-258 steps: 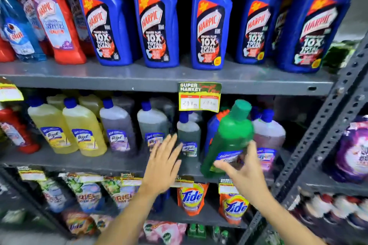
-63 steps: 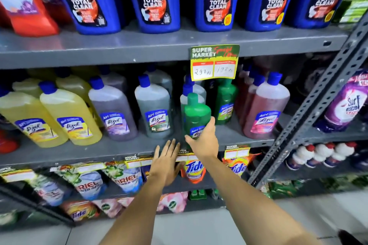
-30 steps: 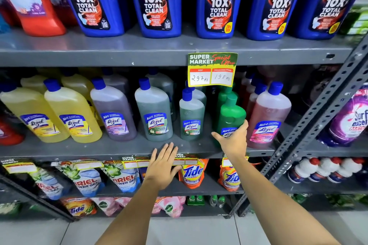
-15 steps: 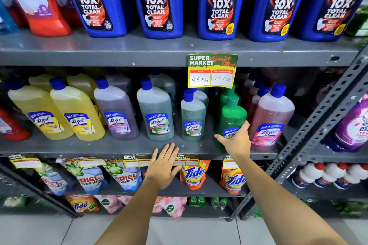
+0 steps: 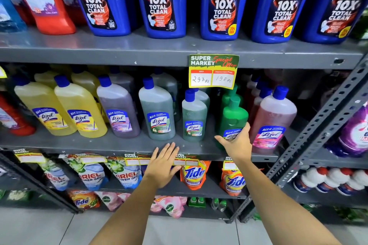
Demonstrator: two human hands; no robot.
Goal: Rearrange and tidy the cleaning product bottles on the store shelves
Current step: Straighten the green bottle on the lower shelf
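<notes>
A green Lizol bottle (image 5: 233, 117) with a green cap stands on the middle shelf (image 5: 111, 143), between a small grey-green bottle (image 5: 193, 116) and a pink bottle (image 5: 273, 118). My right hand (image 5: 235, 142) is wrapped around the green bottle's lower part, thumb on its right side. My left hand (image 5: 162, 163) lies flat and open against the shelf's front edge, fingers together, holding nothing. Further left in the row stand a larger grey-green bottle (image 5: 157, 111), a purple one (image 5: 118, 109) and two yellow ones (image 5: 79, 108).
Blue Harpic bottles (image 5: 159, 0) line the top shelf, with a red bathroom cleaner (image 5: 42, 0) at left. A price tag (image 5: 214, 71) hangs from the top shelf edge. Tide pouches (image 5: 194, 174) and Ariel pouches (image 5: 90, 175) hang below. A slanted metal upright (image 5: 326, 125) bounds the right.
My right hand carried the green bottle from the front of the middle shelf rightwards into the gap beside the pink bottle, where it now stands. My left hand stayed at the shelf edge.
</notes>
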